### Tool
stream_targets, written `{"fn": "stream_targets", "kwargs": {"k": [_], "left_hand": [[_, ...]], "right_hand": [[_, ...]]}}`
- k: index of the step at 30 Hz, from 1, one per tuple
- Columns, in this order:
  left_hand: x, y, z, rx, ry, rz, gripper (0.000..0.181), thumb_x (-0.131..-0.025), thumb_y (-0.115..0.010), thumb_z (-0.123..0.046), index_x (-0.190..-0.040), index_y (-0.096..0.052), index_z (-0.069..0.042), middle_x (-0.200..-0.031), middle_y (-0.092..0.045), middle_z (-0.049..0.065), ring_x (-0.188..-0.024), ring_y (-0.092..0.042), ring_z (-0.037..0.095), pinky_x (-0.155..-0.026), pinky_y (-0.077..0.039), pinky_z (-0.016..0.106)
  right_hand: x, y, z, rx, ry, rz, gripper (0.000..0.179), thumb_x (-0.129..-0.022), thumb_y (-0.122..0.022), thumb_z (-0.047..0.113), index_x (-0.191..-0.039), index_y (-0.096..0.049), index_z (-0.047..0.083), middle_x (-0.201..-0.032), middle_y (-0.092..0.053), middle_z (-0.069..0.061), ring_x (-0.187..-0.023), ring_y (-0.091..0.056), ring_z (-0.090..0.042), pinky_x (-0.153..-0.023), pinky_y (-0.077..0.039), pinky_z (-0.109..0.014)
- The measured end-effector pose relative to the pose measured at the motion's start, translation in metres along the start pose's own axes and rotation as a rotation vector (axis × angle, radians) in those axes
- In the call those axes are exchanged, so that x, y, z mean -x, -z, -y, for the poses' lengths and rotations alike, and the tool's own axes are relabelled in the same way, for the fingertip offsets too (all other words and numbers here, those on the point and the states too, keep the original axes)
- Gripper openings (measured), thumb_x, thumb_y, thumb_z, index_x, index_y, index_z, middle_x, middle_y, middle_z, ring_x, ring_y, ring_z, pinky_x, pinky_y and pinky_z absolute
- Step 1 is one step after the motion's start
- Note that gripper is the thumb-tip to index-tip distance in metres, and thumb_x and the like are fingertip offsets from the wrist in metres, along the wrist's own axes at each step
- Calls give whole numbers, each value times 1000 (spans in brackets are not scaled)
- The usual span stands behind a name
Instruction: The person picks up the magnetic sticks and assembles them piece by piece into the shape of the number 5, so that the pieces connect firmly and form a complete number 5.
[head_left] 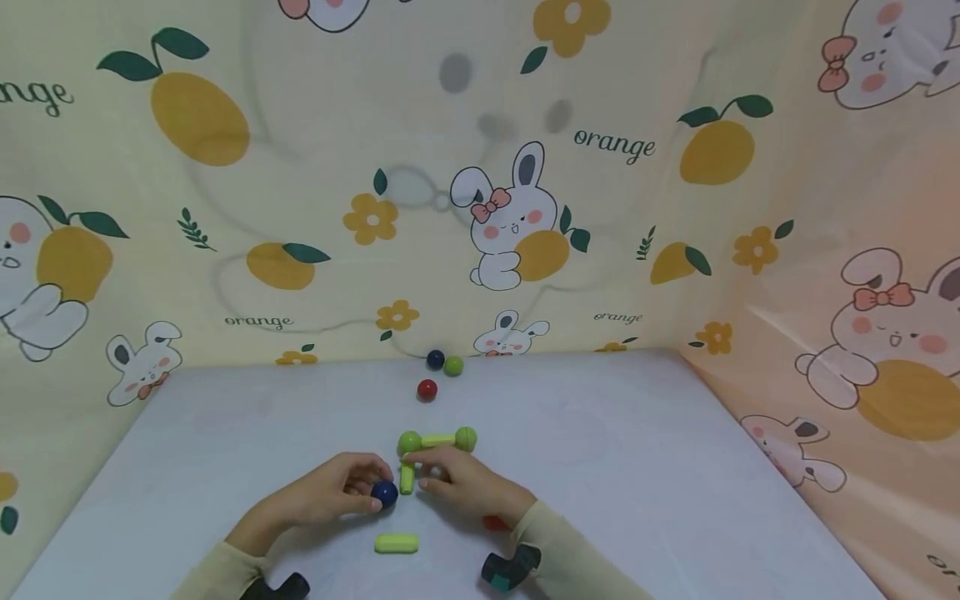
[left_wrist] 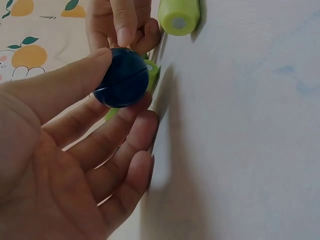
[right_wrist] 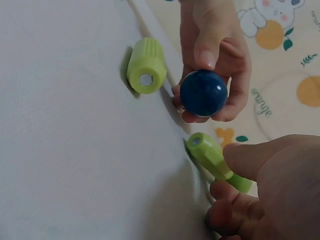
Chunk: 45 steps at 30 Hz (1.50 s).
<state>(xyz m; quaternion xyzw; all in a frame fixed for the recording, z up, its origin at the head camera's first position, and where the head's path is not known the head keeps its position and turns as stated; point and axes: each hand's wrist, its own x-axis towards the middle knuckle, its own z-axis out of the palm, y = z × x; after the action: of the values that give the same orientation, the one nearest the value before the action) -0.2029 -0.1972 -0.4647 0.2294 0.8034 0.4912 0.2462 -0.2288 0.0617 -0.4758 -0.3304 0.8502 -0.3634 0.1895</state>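
A glossy dark blue ball (head_left: 385,494) is pinched between the thumb and fingers of my left hand (head_left: 330,492); a seam line crosses it in the left wrist view. Just to its right, a lime-green rod (right_wrist: 207,152) with a silvery disc in its end points toward me. My right hand (head_left: 472,483) loosely holds this rod, index finger over its far end and thumb by its side. At that far end sits a green ball (head_left: 409,442), and a second green rod (head_left: 438,440) runs from it to another green ball (head_left: 466,438).
A loose green rod (head_left: 396,543) lies nearer me on the white tabletop (head_left: 637,467). Toward the back are a red ball (head_left: 427,390), a dark blue ball (head_left: 435,359) and a green ball (head_left: 453,366). Something red (head_left: 495,522) shows partly under my right wrist. A printed cloth backdrop (head_left: 315,167) stands behind.
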Motion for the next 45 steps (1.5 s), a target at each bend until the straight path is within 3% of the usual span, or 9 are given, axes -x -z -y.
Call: {"fn": "stream_targets", "kwargs": {"k": [5,8,14,18,22,25,34,38,45], "left_hand": [[2,0,0,17,0,18,33,-93,-72,-15,-121,-62,-2,-115,-69,10,-102,-61,21,-80,-51,21],[2,0,0,16,-2,19,34,-93,-72,-16,-122,-61,-1,-114,-68,10,-103,-61,21,-81,-51,21],[0,-5,0,10,-4,10,33,-92,-73,-16,-120,-62,-2,-115,-69,10,-102,-61,20,-81,-51,21],[-3,-9,0,-3,-13,-10,32,-90,-75,-16,-117,-63,-3,-113,-70,9,-98,-62,20,-79,-51,22],[-6,-13,-1,-9,-7,-48,33,-87,-79,-16,-113,-63,-4,-108,-71,8,-93,-62,19,-76,-50,22],[-7,-17,-2,-36,-13,-94,33,-84,-81,-16,-109,-63,-3,-103,-71,7,-87,-62,16,-75,-51,21],[-9,-30,-9,-109,3,-201,33,-80,-86,-22,-101,-64,-7,-93,-66,2,-77,-56,12,-67,-46,21],[-10,-28,-8,-110,0,-186,31,-80,-85,-19,-101,-64,-7,-92,-66,2,-76,-56,12,-66,-45,22],[-10,-25,-6,-79,-5,-129,30,-81,-83,-12,-104,-65,-6,-98,-71,4,-81,-60,15,-71,-47,23]], "right_hand": [[0,-2,4,127,17,14,41,-103,-55,20,-144,-56,29,-145,-58,8,-134,-52,-10,-113,-42,-34],[1,-2,6,117,3,11,40,-104,-55,20,-142,-58,28,-145,-57,8,-137,-50,-12,-116,-40,-37],[0,-5,3,-7,-39,-36,36,-103,-56,20,-138,-61,25,-143,-60,7,-141,-49,-16,-118,-37,-45],[-1,-4,1,-52,-56,-45,34,-103,-56,21,-137,-63,25,-140,-62,8,-135,-52,-11,-115,-41,-41],[-1,-3,1,-72,-42,-44,34,-103,-56,19,-137,-63,23,-138,-63,5,-108,-58,-5,-92,-50,-27],[-1,-4,1,-86,-31,-44,35,-103,-56,17,-137,-63,21,-138,-63,2,-94,-54,-3,-77,-47,-21],[-2,-4,3,-77,-40,-56,36,-104,-56,19,-139,-61,22,-141,-61,3,-101,-53,-3,-87,-47,-21],[-2,-4,4,-85,-45,-58,36,-104,-56,19,-139,-61,21,-142,-61,3,-104,-53,-4,-90,-47,-22],[-1,-3,5,-88,-50,-53,33,-104,-56,18,-135,-64,23,-137,-64,2,-97,-54,-5,-82,-46,-21]]}}
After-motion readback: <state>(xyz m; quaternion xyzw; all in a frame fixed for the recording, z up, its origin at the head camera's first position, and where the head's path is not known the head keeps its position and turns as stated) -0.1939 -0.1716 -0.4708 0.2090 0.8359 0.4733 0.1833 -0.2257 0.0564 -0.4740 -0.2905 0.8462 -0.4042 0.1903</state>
